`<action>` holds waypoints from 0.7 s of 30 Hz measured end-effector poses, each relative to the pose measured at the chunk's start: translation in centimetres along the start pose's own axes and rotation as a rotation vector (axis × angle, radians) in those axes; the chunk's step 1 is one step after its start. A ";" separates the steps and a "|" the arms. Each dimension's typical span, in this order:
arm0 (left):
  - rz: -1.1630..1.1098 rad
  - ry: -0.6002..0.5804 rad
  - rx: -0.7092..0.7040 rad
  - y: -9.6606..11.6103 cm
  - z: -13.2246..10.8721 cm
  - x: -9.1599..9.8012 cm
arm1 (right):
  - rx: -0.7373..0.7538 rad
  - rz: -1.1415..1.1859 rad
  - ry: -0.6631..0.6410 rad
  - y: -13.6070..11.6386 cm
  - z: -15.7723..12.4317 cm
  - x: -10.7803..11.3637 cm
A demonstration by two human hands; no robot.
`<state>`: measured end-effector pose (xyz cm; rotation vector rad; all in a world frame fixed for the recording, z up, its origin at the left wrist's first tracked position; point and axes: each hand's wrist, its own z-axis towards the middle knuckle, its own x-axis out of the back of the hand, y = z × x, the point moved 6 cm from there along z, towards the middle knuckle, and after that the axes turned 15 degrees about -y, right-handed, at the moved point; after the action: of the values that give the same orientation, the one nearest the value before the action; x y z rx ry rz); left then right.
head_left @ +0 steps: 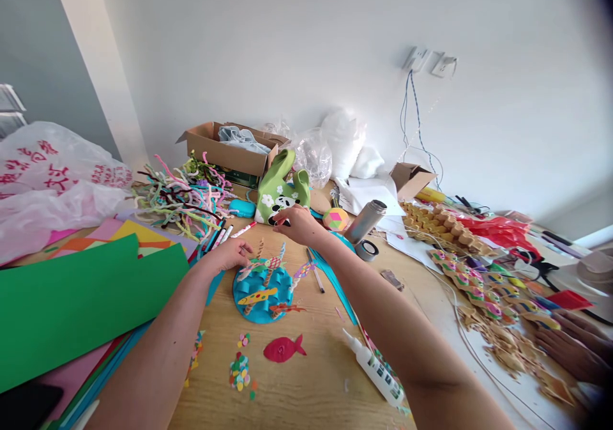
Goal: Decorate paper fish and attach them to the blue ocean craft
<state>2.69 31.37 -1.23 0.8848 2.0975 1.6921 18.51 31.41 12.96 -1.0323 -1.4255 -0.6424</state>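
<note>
A round blue paper craft [262,314] stands on the table, with curled blue strips and several upright twisted sticks carrying colourful paper fish. My left hand [230,255] is at its far left edge, fingers apart and slightly bent; whether they touch a stick is unclear. Above and beyond the craft, my right hand [299,224] hangs in front of the green panda bag [282,190], fingers stretched leftward, with nothing visible in them. A yellow spotted paper fish [257,296] faces me on the craft. Nearer lies a loose red paper fish [283,349].
Small paper dots [239,372] and a white glue bottle [376,369] lie in front. Green card sheets [86,289] and pipe cleaners [186,193] are left. A metal flask [366,221] and tape roll [366,250] stand right. Another person's hands [572,344] rest far right.
</note>
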 end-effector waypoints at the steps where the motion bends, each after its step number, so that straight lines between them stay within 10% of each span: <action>1: -0.011 -0.018 0.009 0.2 -0.2 0.0 | 0.004 0.005 0.007 0.1 0.0 0.0; 13: -0.142 -0.044 -0.077 3.9 -3.5 1.1 | 0.050 0.127 0.219 0.8 -0.4 0.8; 21: -0.075 0.156 -0.257 6.7 -4.4 1.9 | 0.161 0.152 0.580 0.0 -2.0 2.5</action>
<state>0.52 29.94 6.58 0.6071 1.9195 1.9903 19.67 30.20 15.67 -0.7365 -0.8665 -0.6374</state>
